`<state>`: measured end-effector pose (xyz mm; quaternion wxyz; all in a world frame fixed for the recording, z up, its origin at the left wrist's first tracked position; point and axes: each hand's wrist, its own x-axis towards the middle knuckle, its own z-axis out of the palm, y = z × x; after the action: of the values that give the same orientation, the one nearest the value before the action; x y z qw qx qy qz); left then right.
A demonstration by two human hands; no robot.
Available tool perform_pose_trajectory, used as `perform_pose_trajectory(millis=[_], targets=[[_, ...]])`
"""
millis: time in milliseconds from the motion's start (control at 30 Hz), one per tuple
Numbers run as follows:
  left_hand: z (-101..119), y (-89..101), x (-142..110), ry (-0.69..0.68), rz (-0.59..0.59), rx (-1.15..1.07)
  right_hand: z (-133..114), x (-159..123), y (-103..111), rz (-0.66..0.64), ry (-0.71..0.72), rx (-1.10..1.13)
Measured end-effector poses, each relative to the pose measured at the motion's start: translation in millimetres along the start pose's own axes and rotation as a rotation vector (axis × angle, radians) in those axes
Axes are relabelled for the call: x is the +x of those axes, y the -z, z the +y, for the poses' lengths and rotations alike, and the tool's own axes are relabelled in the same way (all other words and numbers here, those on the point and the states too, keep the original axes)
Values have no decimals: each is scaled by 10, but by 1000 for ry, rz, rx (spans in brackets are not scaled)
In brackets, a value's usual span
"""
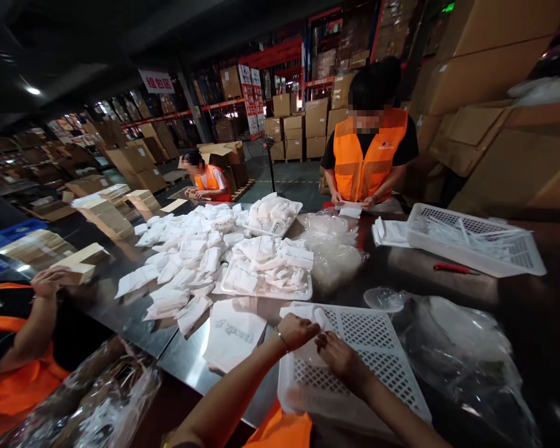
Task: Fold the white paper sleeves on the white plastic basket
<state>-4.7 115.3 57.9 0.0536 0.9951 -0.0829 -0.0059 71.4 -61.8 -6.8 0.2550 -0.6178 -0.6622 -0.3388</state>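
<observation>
Over a white perforated plastic basket (404, 367), my left hand (298, 331) and my right hand (338, 358) meet with fingers pinched. Between them is a thin, whitish plastic bag (308, 353), partly hidden by my fingers. A rolled white piece (323, 319) sticks up just behind the fingertips. Left of my left hand lies a flat stack of white printed bags (236, 333). Beyond it, a white tray (303, 289) is heaped with folded white packets (266, 261).
A loose pile of white packets (186, 261) spreads to the left. Clear plastic bags (462, 342) lie at right, near a red-handled tool (452, 268) and another white basket (527, 249). Co-workers in orange vests (368, 152) work across the table and at left, beside cardboard boxes (81, 264).
</observation>
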Motion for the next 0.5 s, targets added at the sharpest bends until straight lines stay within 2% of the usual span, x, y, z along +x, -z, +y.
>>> perform_pose_trajectory(millis=[133, 233, 333, 433, 500], targets=[[184, -144, 75, -28, 10, -126, 0, -309, 48, -29, -80, -120], [295, -257, 187, 39, 15, -163, -4, -327, -40, -88, -235, -240], [248, -296, 278, 156, 37, -172, 7, -252, -112, -136, -381, -313], [140, -280, 304, 199, 59, -164, 48, -264, -113, -190, -478, -344], [148, -277, 304, 214, 68, -166, 77, -346, -125, -230, -547, -332]])
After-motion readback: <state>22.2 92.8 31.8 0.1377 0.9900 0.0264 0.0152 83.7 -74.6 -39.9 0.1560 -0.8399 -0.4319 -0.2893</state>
